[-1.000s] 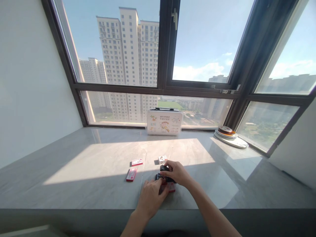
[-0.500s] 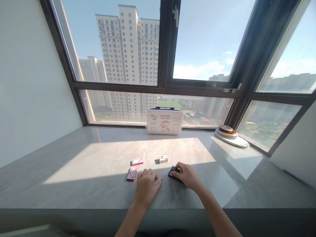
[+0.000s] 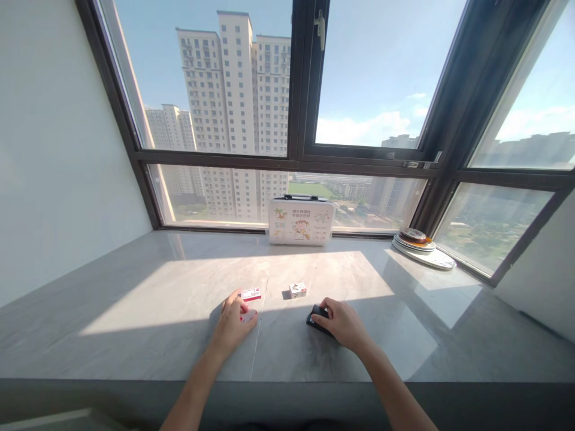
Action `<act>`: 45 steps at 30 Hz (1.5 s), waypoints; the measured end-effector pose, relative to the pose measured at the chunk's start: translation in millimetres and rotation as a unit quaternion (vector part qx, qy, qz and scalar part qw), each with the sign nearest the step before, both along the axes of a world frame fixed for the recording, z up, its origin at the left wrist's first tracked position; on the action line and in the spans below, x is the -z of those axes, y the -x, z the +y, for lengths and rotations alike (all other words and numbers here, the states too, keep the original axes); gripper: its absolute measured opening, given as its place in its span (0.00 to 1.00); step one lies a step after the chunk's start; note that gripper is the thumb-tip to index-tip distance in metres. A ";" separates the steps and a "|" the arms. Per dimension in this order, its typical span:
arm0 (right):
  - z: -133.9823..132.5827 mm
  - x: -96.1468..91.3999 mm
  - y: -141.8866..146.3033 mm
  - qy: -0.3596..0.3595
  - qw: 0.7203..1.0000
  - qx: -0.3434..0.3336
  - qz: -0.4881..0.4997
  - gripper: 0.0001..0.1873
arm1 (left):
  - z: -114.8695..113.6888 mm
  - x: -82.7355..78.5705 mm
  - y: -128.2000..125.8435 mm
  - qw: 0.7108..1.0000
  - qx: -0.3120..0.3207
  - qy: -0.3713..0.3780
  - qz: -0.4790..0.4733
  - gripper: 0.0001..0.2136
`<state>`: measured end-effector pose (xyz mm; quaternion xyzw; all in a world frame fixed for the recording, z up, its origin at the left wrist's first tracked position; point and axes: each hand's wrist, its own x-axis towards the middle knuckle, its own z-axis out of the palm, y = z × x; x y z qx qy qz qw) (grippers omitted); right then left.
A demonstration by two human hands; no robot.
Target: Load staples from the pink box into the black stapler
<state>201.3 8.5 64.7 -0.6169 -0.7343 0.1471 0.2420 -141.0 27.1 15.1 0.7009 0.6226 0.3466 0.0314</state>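
My left hand [image 3: 230, 323] is on the left part of the counter, its fingers curled round a small red-and-white box [image 3: 248, 315], which is partly hidden. Just beyond its fingertips lies another red-and-white box [image 3: 251, 294], flat on the stone. My right hand [image 3: 342, 321] grips a black stapler [image 3: 320, 312] from above, thumb on the near side and fingers over the top. The stapler rests on the counter, its rear end covered by the palm. Between the hands and farther back sits a small white box [image 3: 297, 290] with printed pictures.
A white case with cartoon prints [image 3: 300, 222] stands upright against the window. Stacked plates or trays [image 3: 420, 246] lie in the right corner by the window frame [image 3: 296, 161]. The grey stone counter [image 3: 148, 353] ends at a front edge close to me.
My left hand has moved left with something pale and red-edged in its fingers, over where the nearer red-and-white box lay. My right hand stays on the stapler.
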 end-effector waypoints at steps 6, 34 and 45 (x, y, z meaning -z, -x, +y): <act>-3.6 -0.9 -0.1 0.001 1.000 0.000 0.002 0.18 | 9.8 -15.4 42.3 0.992 0.097 0.079 0.007 0.41; -11.1 -1.7 5.8 0.004 1.000 0.017 -0.006 0.16 | -31.8 -12.4 -32.2 0.992 0.040 0.014 0.115 0.17; -25.3 1.3 -2.9 -0.050 0.998 0.045 0.005 0.15 | -4.5 -4.4 -7.9 0.991 0.072 0.061 0.092 0.20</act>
